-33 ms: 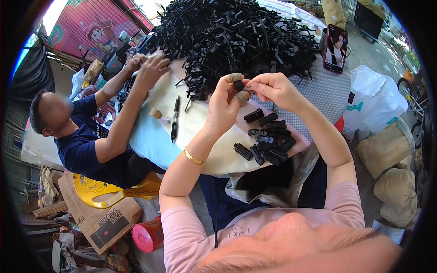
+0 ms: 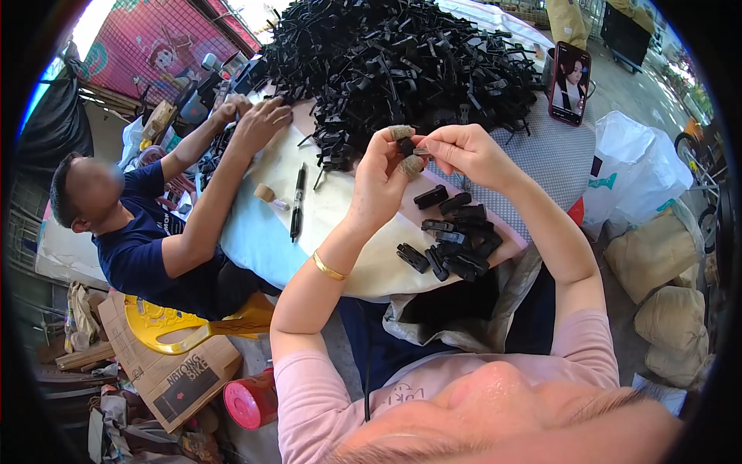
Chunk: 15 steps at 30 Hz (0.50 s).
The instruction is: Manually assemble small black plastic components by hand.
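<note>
Over the table, my left hand pinches a small black plastic piece between forefinger and thumb, both wrapped in tan tape. My right hand is closed against that piece from the right, thumb and forefinger pressed together on a small, pale, shiny bit too small to name. Just beyond my hands rises a big heap of black plastic parts. A smaller group of black plastic pieces lies nearer to me, below my right hand.
A black marker pen and a tape roll lie on the left of the cloth-covered table. A phone stands at the right. At the left a co-worker reaches toward the heap. White plastic bags are beyond the right edge.
The co-worker's hands have shifted slightly at the heap's left edge. My own hands stay almost in place, still holding the small piece.
</note>
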Available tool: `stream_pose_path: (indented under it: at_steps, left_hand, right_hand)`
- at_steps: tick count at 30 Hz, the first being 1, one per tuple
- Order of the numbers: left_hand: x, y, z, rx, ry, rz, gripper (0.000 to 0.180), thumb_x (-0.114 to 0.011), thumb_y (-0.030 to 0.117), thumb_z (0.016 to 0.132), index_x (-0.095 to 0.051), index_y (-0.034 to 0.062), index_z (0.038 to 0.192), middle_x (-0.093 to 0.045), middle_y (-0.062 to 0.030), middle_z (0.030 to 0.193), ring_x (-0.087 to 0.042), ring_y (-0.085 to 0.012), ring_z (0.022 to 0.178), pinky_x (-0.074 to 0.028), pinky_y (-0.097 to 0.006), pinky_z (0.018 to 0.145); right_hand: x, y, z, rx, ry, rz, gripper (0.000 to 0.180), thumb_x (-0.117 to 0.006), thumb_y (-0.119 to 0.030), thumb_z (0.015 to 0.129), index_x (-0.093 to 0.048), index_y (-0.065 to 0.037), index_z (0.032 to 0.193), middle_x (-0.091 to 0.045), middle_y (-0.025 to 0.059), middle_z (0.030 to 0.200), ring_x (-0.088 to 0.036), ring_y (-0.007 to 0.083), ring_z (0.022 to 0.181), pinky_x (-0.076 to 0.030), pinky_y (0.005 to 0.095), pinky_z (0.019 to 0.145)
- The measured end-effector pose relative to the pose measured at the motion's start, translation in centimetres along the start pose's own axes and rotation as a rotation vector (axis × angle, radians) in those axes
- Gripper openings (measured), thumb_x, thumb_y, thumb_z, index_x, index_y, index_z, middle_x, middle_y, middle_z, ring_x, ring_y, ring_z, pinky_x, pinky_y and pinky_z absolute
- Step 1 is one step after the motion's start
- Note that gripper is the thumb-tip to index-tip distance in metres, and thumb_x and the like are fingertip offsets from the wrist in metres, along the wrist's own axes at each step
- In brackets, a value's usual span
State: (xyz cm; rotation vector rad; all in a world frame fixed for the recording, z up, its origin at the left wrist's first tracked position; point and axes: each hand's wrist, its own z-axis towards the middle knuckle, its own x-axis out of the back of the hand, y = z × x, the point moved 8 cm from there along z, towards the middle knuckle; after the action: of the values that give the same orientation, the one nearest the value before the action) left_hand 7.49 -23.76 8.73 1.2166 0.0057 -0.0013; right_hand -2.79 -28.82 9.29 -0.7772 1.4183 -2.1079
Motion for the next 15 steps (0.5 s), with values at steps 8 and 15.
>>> stream_pose_path:
  at_steps: [8,15]
  left_hand:
    - [0.5,0.5,-0.3,-0.115,0.130,0.128,0.023,-0.058,-0.005,0.079,-0.048,-0.0006,0.099,-0.060,-0.0050,0.086,-0.057,-0.0085,0.076,-0.047,-0.021,0.068]
    - [0.2,1.4,-0.5,-0.213,0.138,0.463,0.023,-0.056,-0.003,0.081,-0.045,0.0001,0.100,-0.060,-0.0071,0.089,-0.056,-0.0083,0.075,-0.048,-0.022,0.067]
  right_hand:
    - [-0.5,-0.2,-0.2,-0.030,0.017,0.026,0.020,-0.054,-0.016,0.086,-0.064,0.001,0.092,-0.052,-0.0013,0.059,-0.045,0.0033,0.054,-0.035,0.0174,0.048]
    - [-0.3,-0.5,-0.1,0.072,0.067,-0.061,0.016,-0.053,-0.013,0.086,-0.063,0.001,0.088,-0.052,-0.0017,0.061,-0.044,0.0027,0.055,-0.035,0.0172,0.048]
